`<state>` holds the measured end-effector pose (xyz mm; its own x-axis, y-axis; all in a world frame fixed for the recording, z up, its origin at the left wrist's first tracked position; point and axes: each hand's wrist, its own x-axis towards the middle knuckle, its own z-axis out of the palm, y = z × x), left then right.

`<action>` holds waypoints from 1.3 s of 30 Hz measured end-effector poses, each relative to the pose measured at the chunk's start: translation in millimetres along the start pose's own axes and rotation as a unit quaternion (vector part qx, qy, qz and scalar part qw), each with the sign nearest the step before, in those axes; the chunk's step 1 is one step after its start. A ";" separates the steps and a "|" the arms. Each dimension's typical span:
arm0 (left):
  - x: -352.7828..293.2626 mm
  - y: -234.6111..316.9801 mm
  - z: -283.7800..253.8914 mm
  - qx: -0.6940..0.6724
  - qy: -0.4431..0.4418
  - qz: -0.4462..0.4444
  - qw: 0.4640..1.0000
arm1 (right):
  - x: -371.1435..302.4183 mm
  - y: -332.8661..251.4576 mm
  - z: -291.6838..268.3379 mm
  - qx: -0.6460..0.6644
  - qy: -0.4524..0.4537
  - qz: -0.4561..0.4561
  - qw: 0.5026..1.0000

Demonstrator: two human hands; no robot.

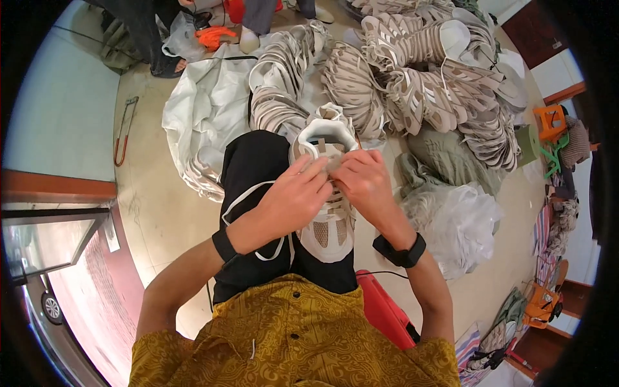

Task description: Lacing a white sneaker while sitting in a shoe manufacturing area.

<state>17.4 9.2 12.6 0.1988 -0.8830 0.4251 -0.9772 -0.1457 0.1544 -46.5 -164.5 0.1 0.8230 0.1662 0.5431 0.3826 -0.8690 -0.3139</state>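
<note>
A white-and-beige sneaker (327, 240) rests on my lap over black trousers, its toe toward me and its collar pointing away. My left hand (298, 195) is closed over the left side of the lacing, near the tongue. At the right side, my right hand (362, 180) pinches at the upper eyelets with bent fingers. Both seem to grip the shoelace, though the fingers hide the exact hold. A loose length of white shoelace (248, 191) loops out beside my left wrist and back beneath my forearm toward the shoe.
Stacked sneakers (419, 97) and shoe uppers spread ahead, beside a white sack (203, 103). Clear plastic bags (451, 226) lie at right. A red stool (387, 309) is by my right side; a red-handled hacksaw (124, 132) lies left. Other people's legs (138, 29) show far left.
</note>
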 end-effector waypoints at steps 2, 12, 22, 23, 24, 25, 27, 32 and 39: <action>2.2 -3.1 -1.0 0.011 -0.027 0.018 0.999 | 0.3 0.8 -0.1 -0.001 0.001 0.002 1.000; -6.4 -11.5 -3.4 0.003 0.026 0.003 1.000 | -1.2 5.2 -4.0 -0.040 -0.014 0.010 0.999; 4.7 -21.6 3.5 0.040 0.004 -0.011 0.999 | -1.4 -0.7 5.8 -0.082 0.011 0.007 0.997; 4.4 -22.0 2.5 0.041 0.004 -0.011 0.999 | -0.8 -1.1 7.4 -0.082 0.012 0.006 0.997; 3.6 -21.4 0.8 0.029 -0.007 -0.023 0.999 | -1.1 -2.1 8.9 -0.081 0.012 0.009 0.997; 2.7 -21.0 -0.3 0.018 -0.019 -0.036 0.999 | -1.5 -2.3 10.5 -0.081 0.012 0.011 0.997; 0.9 -19.6 0.0 0.010 -0.005 -0.037 0.999 | -5.7 -1.1 15.3 -0.066 0.003 0.017 0.998; -2.7 -17.9 -1.1 0.004 0.031 -0.044 0.999 | -2.5 0.7 16.6 0.006 -0.011 0.019 1.000; -8.4 -18.0 9.5 0.042 0.061 -0.052 0.996 | 2.9 0.0 14.1 0.043 -0.028 0.013 0.999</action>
<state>32.6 15.0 -2.2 0.3019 -0.8016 0.5160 -0.9526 -0.2753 0.1295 -38.2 -157.5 -9.3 0.8545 0.1718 0.4902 0.3930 -0.8309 -0.3938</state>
